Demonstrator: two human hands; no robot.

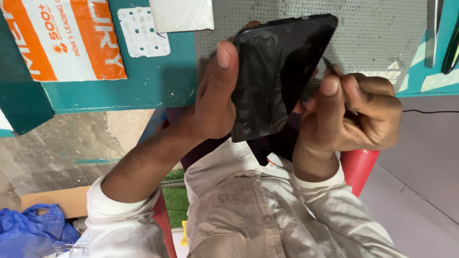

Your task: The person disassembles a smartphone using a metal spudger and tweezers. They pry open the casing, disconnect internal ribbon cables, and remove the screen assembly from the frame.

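Now my left hand point(217, 95) grips the phone point(279, 71) upright over my lap; right hand point(351, 112) pinches a thin tool point(331, 67) at its right edge. Prying step; next needs gentle leverage.

1. A flat black rectangular smartphone with a glossy dark screen point(277, 71) is held up off the bench, tilted, its top corner leaning to the right and its lower end near the person's chest.
2. A thin dark metal pointed tool point(331, 67) touches the phone's right edge, angled upward.
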